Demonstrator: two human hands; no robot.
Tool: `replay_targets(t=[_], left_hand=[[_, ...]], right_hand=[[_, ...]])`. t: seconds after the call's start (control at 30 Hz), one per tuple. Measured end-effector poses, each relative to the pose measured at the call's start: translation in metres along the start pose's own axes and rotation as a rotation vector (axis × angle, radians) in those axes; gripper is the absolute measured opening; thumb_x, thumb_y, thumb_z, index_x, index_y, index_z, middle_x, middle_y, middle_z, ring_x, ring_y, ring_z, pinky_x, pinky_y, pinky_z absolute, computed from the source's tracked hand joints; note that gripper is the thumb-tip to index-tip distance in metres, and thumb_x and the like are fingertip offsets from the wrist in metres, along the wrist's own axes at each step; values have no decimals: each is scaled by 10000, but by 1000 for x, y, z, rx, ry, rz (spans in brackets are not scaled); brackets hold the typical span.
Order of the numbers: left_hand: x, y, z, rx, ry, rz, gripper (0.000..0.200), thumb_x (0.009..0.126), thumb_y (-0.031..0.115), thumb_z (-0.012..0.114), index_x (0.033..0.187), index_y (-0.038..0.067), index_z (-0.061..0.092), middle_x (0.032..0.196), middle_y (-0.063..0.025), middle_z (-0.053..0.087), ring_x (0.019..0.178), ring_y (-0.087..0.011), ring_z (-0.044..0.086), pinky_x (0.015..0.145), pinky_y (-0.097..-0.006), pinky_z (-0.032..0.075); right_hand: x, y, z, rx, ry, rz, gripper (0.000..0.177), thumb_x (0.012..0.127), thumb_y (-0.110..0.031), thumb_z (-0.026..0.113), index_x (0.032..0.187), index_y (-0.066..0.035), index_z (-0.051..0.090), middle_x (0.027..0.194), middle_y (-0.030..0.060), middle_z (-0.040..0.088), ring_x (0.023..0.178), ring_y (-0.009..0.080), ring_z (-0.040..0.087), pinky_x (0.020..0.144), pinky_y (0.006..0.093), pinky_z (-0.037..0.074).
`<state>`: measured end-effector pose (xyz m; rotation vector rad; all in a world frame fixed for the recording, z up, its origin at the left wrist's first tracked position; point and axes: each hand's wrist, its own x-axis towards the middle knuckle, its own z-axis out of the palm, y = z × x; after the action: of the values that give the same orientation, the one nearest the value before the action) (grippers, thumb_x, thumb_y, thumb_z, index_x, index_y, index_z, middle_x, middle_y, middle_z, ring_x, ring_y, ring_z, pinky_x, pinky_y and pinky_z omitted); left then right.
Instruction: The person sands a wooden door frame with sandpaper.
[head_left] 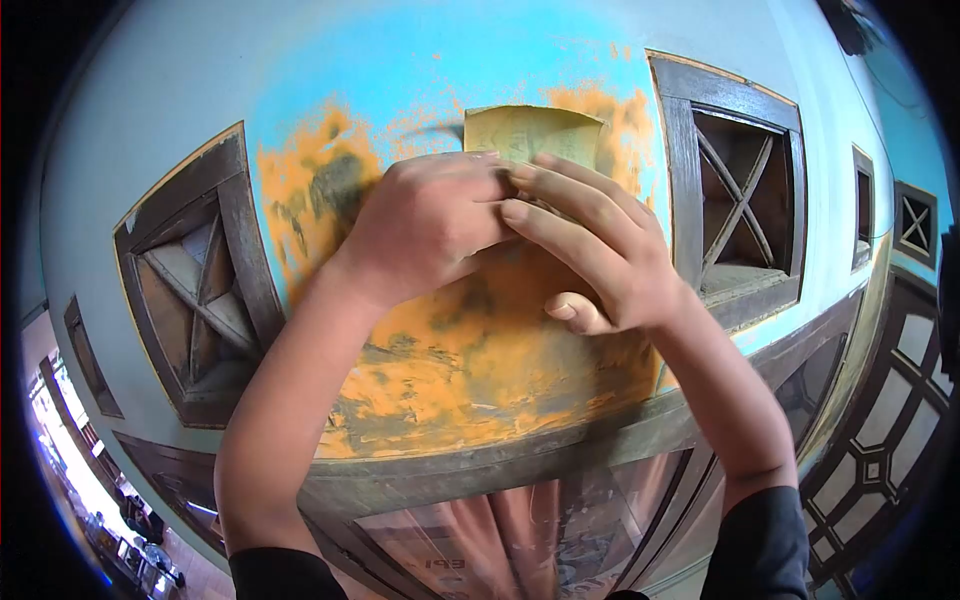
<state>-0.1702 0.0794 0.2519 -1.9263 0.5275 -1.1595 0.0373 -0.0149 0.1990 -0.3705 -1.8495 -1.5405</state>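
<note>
A yellowish sheet of sandpaper (535, 132), its printed backing facing me and its top edge curling, rests against the patchy wall (480, 375). My left hand (430, 225) is closed at the sheet's lower left, fingers curled around its edge; the grip itself is partly hidden. My right hand (605, 245) reaches in from the right with fingers stretched out over the lower part of the sheet. Its fingertips meet the fingers of my left hand, and its thumb stands apart. The lower edge of the sheet is hidden behind both hands.
Dark wooden vents with crossed bars flank the patch, a left vent (200, 290) and a right vent (745, 195). Below runs a wooden beam (400, 480) above glass panes with a pinkish curtain (515, 535) behind. A panelled door (880, 440) stands at far right.
</note>
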Motion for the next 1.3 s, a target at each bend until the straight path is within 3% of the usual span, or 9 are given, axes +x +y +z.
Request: replay_targets(t=[0.43, 0.53, 0.77, 0.83, 0.9, 0.93, 1.03, 1.23, 1.3], left_hand=[[-42, -13, -46, 329, 3, -392, 466, 971, 270, 621, 1419, 149, 584, 1485, -102, 544, 1368, -337, 515, 1180, -482, 375], [-42, -15, -42, 407, 172, -476, 458, 1008, 170, 512, 1450, 54, 528, 1472, -181, 541, 1379, -380, 494, 1176, -469, 363], [-52, -22, -45, 160, 360, -596, 414, 1054, 146, 434, 1437, 27, 536, 1398, -226, 591, 1309, -377, 560, 1115, -428, 410], [-53, -22, -43, 164, 352, -583, 410, 1063, 167, 431, 1434, 29, 539, 1398, -226, 592, 1305, -373, 562, 1111, -426, 412], [-51, -24, -46, 141, 357, -577, 409, 1071, 186, 431, 1432, 31, 543, 1396, -226, 594, 1302, -370, 564, 1112, -427, 410], [-51, -23, -47, 110, 363, -588, 410, 1073, 195, 431, 1432, 33, 544, 1394, -225, 595, 1301, -368, 564, 1114, -428, 407], [-54, -25, -46, 114, 368, -554, 412, 1075, 212, 442, 1432, 35, 544, 1393, -225, 595, 1301, -370, 561, 1119, -431, 401], [-51, -24, -47, 202, 289, -535, 420, 1064, 219, 472, 1437, 34, 531, 1430, -198, 572, 1355, -379, 509, 1138, -451, 387], [-51, -24, -46, 208, 279, -539, 422, 1059, 220, 480, 1437, 38, 529, 1445, -189, 563, 1375, -382, 490, 1149, -460, 378]], right_hand=[[75, 77, 20, -489, -191, 91, 583, 1083, -372, 335, 1543, -14, 373, 1553, 238, 419, 1525, 387, 253, 1258, 497, 203], [89, 69, 28, -340, -44, 452, 463, 968, -289, 548, 1397, -120, 589, 1443, 155, 579, 1412, 335, 466, 1206, 475, 317], [78, 79, 35, -231, 37, 31, 407, 964, -309, 553, 1287, -84, 656, 1336, 141, 649, 1290, 367, 568, 1119, 488, 424], [98, 88, 12, -386, -209, 371, 570, 1083, -332, 330, 1594, -79, 316, 1651, 178, 309, 1560, 380, 165, 1268, 512, 169], [96, 74, 30, -422, -189, 406, 559, 1083, -330, 330, 1585, -84, 345, 1649, 175, 318, 1561, 356, 179, 1271, 522, 164], [86, 54, 43, -232, -44, 331, 397, 974, -366, 549, 1277, -144, 679, 1332, 135, 658, 1249, 361, 595, 1084, 474, 451], [66, 21, 51, -310, -6, -13, 398, 974, -407, 557, 1273, -179, 690, 1332, 128, 659, 1259, 352, 584, 1070, 469, 456], [98, 50, 15, -426, -256, 496, 550, 1101, -391, 337, 1587, -133, 359, 1666, 134, 288, 1572, 319, 138, 1287, 508, 75], [67, 20, 49, -417, 26, 98, 397, 965, -414, 581, 1301, -233, 693, 1383, 80, 641, 1301, 340, 565, 1117, 446, 432]])
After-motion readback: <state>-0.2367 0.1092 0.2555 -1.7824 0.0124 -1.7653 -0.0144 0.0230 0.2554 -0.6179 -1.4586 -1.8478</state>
